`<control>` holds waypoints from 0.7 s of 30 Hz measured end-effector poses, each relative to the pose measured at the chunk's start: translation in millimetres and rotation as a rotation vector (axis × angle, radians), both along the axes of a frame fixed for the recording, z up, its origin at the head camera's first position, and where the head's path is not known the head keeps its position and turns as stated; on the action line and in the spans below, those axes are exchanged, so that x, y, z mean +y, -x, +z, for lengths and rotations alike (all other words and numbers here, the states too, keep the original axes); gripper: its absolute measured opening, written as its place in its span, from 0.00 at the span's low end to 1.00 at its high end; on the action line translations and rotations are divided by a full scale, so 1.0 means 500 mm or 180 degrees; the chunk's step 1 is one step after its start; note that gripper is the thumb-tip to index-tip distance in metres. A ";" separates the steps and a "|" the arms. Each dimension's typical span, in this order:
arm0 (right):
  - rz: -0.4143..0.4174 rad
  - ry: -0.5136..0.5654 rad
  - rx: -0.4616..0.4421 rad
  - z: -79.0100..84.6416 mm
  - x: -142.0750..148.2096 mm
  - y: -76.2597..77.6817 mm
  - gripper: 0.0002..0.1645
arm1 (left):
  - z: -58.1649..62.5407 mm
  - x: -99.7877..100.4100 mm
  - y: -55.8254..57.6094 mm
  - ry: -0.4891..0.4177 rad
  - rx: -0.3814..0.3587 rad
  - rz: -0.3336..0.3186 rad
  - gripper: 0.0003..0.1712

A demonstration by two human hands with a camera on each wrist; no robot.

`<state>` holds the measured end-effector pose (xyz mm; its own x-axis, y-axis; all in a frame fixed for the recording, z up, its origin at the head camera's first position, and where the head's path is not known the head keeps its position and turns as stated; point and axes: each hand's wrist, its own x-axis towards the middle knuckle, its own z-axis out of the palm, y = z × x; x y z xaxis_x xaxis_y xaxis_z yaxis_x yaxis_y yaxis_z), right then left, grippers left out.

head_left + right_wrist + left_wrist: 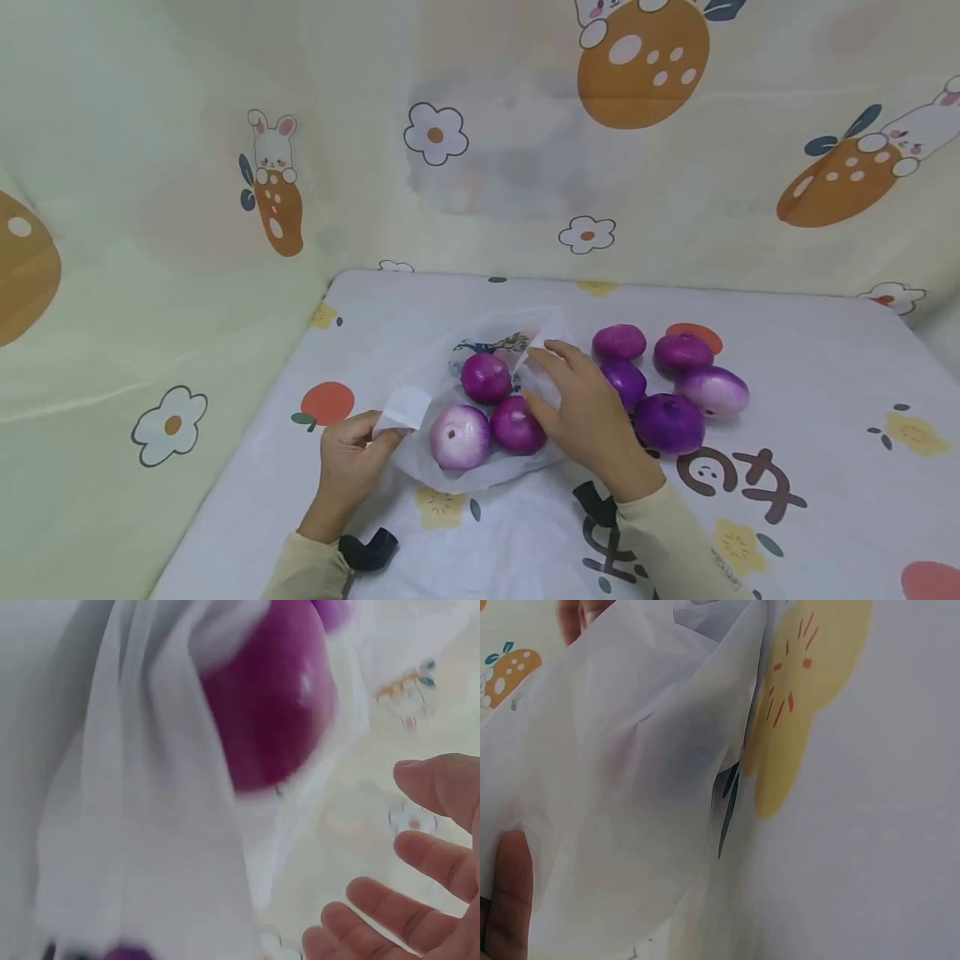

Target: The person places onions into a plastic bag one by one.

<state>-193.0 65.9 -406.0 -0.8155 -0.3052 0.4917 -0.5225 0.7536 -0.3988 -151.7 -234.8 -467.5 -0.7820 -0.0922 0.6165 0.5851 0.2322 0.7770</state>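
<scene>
Three purple onions sit in an opened white, thin-walled bag (480, 482) on the table: one above (486, 379), a pale one (461, 437) at lower left and a darker one (518, 426) at lower right. My left hand (351, 462) pinches the bag's left edge between thumb and fingers; its wrist view shows the translucent bag wall (630, 772) hiding the onions. On the other side, my right hand (588, 408) is at the bag's right edge. In the right wrist view its fingers (405, 915) are spread and relaxed, holding nothing, beside an onion (274, 705) partly covered by the bag.
Several more purple onions lie grouped right of the bag, among them a dark one (670, 423) in front and a paler one (712, 392). A white patterned cloth (825, 375) covers the table. Printed curtains (510, 192) hang behind and to the left.
</scene>
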 end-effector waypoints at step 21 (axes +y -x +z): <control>-0.1264 0.0139 -0.0660 0.002 0.297 0.006 0.36 | 0.001 0.007 -0.001 -0.0195 0.0033 -0.0221 0.13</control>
<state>-196.3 214.6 -405.3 -0.9479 0.0687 0.3111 -0.1020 0.8597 -0.5006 -151.1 -231.3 -467.1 -0.7814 -0.0758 0.6194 0.6063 0.1429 0.7823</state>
